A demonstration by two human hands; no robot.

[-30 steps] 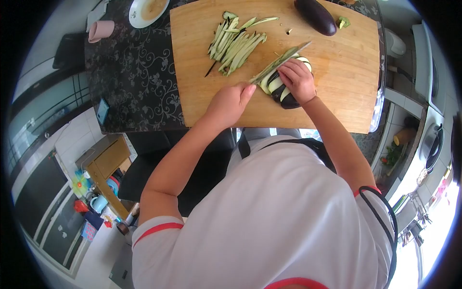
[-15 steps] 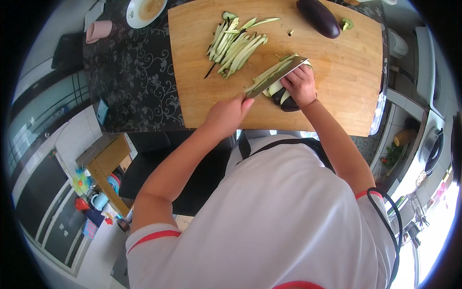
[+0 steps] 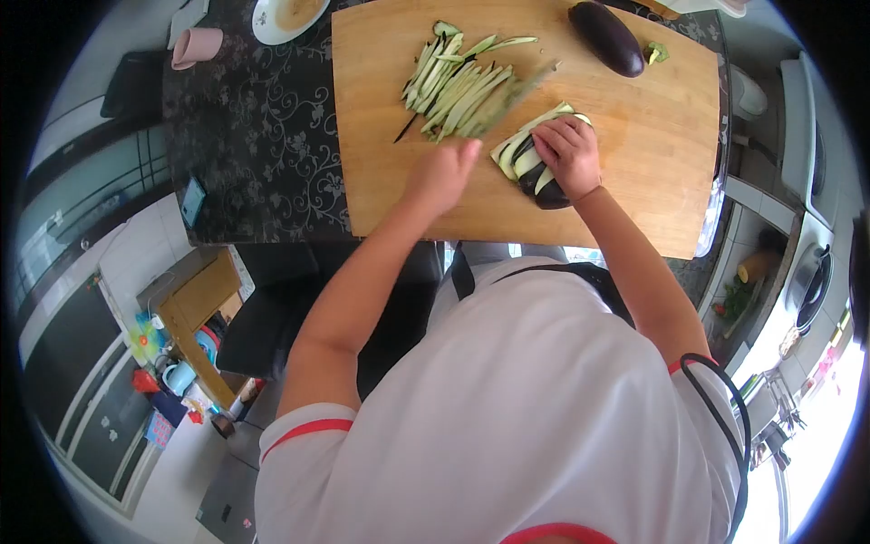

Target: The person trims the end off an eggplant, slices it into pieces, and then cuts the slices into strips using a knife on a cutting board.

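Shirt (image 3: pixel 507 399): plain white, short-sleeved
Cuffs (image 3: pixel 310 430): red-edged
Neckline (image 3: pixel 557 532): red, too
Waist strap (image 3: pixel 580 270): black
Cord (image 3: pixel 744 426): black, beside right sleeve (image 3: pixel 693 412)

The whole eggplant (image 3: pixel 606 38) is deep purple; the sliced piece (image 3: pixel 527 163) alternates near-black and pale green stripes. The cut strips (image 3: pixel 464 89) are pale green with dark edges, the cutting board (image 3: pixel 643 172) honey-tan. Grey floral scrolls pattern the black desk (image 3: pixel 254 136). The cup (image 3: pixel 197 48) is pink, and the white shirt (image 3: pixel 507 390) has red trim.
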